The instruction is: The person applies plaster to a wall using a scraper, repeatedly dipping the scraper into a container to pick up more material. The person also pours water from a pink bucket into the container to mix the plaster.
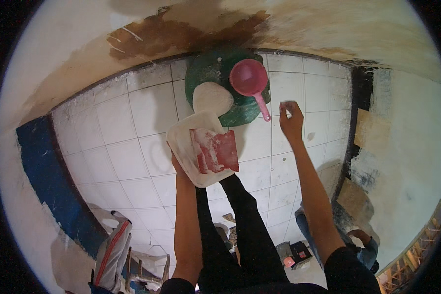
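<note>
My left hand [176, 161] grips the left side of a white plastic tub [179, 137], held tilted over the tiled floor. A red flat scraper board [215, 149] smeared with white lies in the tub. My right hand [290, 115] is out to the right, fingers curled toward the thumb; whether anything is in them I cannot make out. Just beyond the tub, a pale, powdery-looking mound [213, 98] and a pink dipper [247, 76] sit on a green round sheet [196, 66] against the stained wall.
A blue band [44, 152] runs along the left wall. A grey bag [112, 250] and chair [149, 264] stand at lower left. Another person [362, 250] is low by the right wall, near a dark case [294, 250]. Patchy boards [372, 127] line that wall.
</note>
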The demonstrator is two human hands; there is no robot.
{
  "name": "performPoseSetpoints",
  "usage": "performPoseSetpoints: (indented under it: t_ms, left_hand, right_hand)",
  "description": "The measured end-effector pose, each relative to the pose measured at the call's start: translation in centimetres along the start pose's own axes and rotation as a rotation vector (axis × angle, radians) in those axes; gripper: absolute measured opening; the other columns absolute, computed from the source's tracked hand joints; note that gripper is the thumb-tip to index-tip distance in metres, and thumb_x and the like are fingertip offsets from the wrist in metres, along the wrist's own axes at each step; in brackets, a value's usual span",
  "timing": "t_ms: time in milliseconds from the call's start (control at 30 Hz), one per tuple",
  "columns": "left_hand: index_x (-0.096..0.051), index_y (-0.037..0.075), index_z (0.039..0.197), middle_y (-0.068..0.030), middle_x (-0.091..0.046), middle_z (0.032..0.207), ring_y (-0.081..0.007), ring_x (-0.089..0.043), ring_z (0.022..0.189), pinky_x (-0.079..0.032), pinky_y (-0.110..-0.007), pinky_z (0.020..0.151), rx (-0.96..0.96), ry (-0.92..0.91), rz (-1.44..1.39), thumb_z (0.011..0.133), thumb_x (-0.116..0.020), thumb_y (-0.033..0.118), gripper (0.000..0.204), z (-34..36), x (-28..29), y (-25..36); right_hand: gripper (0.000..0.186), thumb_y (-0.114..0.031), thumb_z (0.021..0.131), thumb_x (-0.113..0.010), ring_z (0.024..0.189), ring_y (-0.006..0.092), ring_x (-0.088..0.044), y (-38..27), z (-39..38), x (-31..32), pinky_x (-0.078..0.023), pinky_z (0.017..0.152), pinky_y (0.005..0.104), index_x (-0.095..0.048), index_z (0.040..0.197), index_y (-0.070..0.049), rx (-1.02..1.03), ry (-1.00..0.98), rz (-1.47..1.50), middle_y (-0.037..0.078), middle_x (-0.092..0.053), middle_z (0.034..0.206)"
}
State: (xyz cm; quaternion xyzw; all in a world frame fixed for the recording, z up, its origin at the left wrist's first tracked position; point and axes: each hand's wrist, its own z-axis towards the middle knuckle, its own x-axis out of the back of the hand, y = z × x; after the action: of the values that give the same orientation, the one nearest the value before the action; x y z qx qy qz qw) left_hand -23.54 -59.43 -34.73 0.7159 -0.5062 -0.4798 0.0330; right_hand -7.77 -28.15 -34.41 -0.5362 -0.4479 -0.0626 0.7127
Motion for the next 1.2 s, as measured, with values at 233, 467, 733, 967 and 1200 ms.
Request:
performPoseSetpoints:
  t_ms: [233, 467, 733, 967, 1200]
  left_hand:
    - [-0.043, 0.008, 0.137, -0.0102, -0.052, 0.132, -0.0274, -0.05, 0.12, -0.044, -0.042, 0.102, 0.102, -0.201, -0.269, 0.098, -0.038, 0.047, 0.055, 0.2, 0.4, 1.3]
    - [-0.043, 0.009, 0.137, -0.0105, -0.052, 0.132, -0.0276, -0.05, 0.12, -0.044, -0.042, 0.102, 0.061, -0.128, -0.25, 0.097, -0.04, 0.048, 0.057, -0.1, 5.5, 0.8]
    - [-0.045, 0.009, 0.136, -0.0103, -0.052, 0.131, -0.0273, -0.051, 0.119, -0.044, -0.043, 0.101, 0.072, 0.066, -0.07, 0.093, -0.044, 0.053, 0.062, 1.3, 3.9, -0.3]
    - [-0.052, 0.008, 0.129, -0.01, -0.06, 0.12, -0.0254, -0.058, 0.108, -0.052, -0.042, 0.09, 0.307, 0.187, -0.483, 0.091, -0.048, 0.051, 0.057, 2.9, 4.6, -1.2]
    - [-0.05, 0.008, 0.129, -0.01, -0.06, 0.117, -0.026, -0.058, 0.106, -0.05, -0.04, 0.091, 0.135, 0.054, -0.338, 0.096, -0.041, 0.043, 0.049, 4.0, 1.5, -3.3]
  right_hand:
    - [0.028, -0.025, 0.09, -0.062, 0.086, 0.0197, -0.064, 7.9, 3.7, -8.7, -0.051, 0.076, 0.0324, -0.063, 0.1, 0.001, -0.327, -0.643, 0.288, 0.01, -0.067, 0.094]
    - [0.027, -0.034, 0.092, -0.059, 0.053, 0.0058, -0.045, 3.9, 0.0, -11.9, -0.038, 0.046, 0.0242, -0.06, 0.088, -0.007, -0.703, -0.59, 0.697, -0.004, -0.049, 0.065]
    - [0.018, -0.017, 0.089, -0.053, 0.04, 0.0048, -0.035, 2.1, -2.3, -10.7, -0.031, 0.036, 0.0226, -0.06, 0.099, -0.005, -0.683, -0.329, 0.603, -0.005, -0.04, 0.055]
    - [0.027, -0.027, 0.094, -0.058, 0.038, 0.0039, -0.036, -7.5, -5.1, -2.4, -0.028, 0.033, 0.0229, -0.059, 0.085, -0.003, -0.588, -0.349, 0.552, -0.005, -0.042, 0.052]
    - [0.028, -0.021, 0.092, -0.062, 0.045, 0.0051, -0.035, -13.7, -7.7, 3.5, -0.027, 0.042, 0.0253, -0.057, 0.071, -0.003, -0.49, -0.316, 0.289, -0.005, -0.042, 0.051]
